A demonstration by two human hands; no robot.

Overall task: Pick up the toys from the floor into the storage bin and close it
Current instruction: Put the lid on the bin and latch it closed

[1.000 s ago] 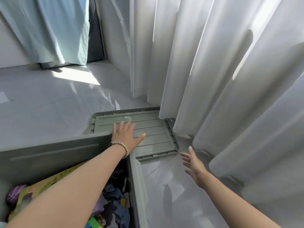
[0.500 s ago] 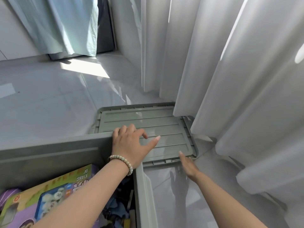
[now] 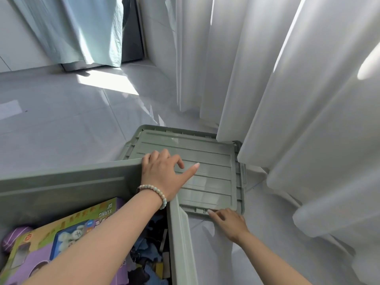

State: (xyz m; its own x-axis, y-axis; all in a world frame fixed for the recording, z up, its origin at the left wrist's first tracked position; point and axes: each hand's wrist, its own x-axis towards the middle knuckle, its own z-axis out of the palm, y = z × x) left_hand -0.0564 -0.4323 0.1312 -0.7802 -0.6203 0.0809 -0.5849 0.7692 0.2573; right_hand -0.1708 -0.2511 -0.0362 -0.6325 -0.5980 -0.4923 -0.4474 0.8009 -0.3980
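Reaching for the grey-green ribbed plastic lid (image 3: 207, 161) lying flat on the pale tiled floor (image 3: 61, 120), I have both hands at it but no sure hold. My left hand (image 3: 162, 171) hangs past the corner of the grey-green plastic storage bin (image 3: 61, 182), over the lid's left part, fingers bent down, thumb out. I cannot tell whether they grip anything. My right hand (image 3: 228, 221) touches the lid's near rim with its fingertips, the fingers loosely bent and not wrapped round it.

Under my left forearm the toys are already inside the bin: a purple and yellow boxed game (image 3: 51, 243) and a heap of dark blue pieces (image 3: 148, 249).

My chief worry is the white curtain (image 3: 287, 120) beyond my right hand. Its folds drape over the lid's far right corner, so lifting could drag the cloth along or trap it under the lid when I close. Fingertips alone may slip on the thin rim, and the wide lid could tip and drop. The boxed game seems to sit high near the bin's far wall. If it stands proud of the rim, I judge the lid will not seat.
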